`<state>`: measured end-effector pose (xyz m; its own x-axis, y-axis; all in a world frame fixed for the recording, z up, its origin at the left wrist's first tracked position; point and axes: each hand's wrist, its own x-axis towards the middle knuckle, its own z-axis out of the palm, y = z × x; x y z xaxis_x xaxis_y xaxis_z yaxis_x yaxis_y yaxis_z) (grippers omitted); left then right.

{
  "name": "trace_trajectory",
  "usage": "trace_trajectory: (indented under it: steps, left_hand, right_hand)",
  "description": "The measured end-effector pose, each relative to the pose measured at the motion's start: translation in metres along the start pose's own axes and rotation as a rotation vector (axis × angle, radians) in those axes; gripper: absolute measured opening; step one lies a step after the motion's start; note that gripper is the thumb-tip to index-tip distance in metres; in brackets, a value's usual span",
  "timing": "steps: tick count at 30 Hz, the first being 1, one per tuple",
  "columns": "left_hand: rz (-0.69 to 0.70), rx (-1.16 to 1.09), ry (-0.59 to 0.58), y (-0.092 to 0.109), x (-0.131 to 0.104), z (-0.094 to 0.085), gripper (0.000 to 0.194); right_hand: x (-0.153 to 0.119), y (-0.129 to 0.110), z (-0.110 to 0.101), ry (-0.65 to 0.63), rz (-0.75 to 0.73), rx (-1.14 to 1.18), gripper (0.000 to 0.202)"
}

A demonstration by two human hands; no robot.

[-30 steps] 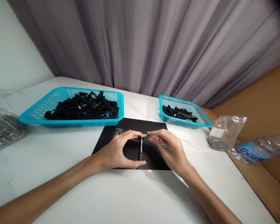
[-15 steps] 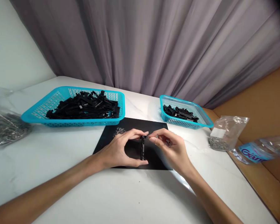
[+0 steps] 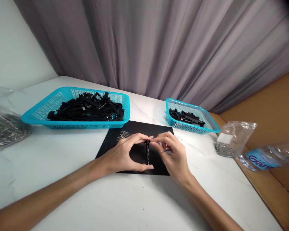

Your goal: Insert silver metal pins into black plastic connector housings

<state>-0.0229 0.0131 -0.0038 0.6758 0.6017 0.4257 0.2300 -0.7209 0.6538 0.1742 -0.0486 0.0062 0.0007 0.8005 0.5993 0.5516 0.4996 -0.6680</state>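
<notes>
A white table (image 3: 106, 199) with faint grey marbling spreads under and around the left hand (image 3: 121, 155) and right hand (image 3: 174, 154). Beyond both hands, a grey-mauve curtain (image 3: 139, 48) hangs in deep vertical folds behind the table's far edge. Far to the left of the left hand, a plain, pale wall (image 3: 16, 48) meets the curtain. Well right of the right hand stands a brown panel (image 3: 267, 109), with a brown ledge (image 3: 279, 189) alongside the table. Pale light brightens the tabletop and the curtain's middle folds.
</notes>
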Motion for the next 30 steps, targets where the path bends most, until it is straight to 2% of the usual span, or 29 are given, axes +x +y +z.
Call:
trace_trajectory:
  steps: [7, 11, 17, 20, 25, 30]
  left_hand:
    - [0.017, 0.047, 0.0, -0.003, -0.003, 0.002, 0.071]
    - [0.005, 0.063, -0.006, -0.003, -0.004, 0.003, 0.072]
    - [0.005, 0.086, 0.005, -0.003, -0.004, 0.003, 0.073]
    - [0.007, 0.076, 0.014, -0.003, -0.004, 0.004, 0.07]
    - [0.022, 0.09, 0.044, -0.002, -0.005, 0.005, 0.068]
    - [0.018, 0.084, 0.052, -0.004, -0.005, 0.005, 0.063]
  right_hand:
    - [-0.013, 0.003, 0.01, 0.067, -0.196, -0.376, 0.017]
    - [-0.017, 0.007, 0.014, 0.09, -0.305, -0.471, 0.02]
    - [-0.018, 0.011, 0.016, 0.193, -0.27, -0.49, 0.018]
    - [-0.019, 0.012, 0.016, 0.208, -0.316, -0.537, 0.015]
    - [-0.026, 0.011, 0.02, 0.186, -0.325, -0.577, 0.024]
    - [-0.031, 0.006, 0.027, 0.128, -0.24, -0.446, 0.027]
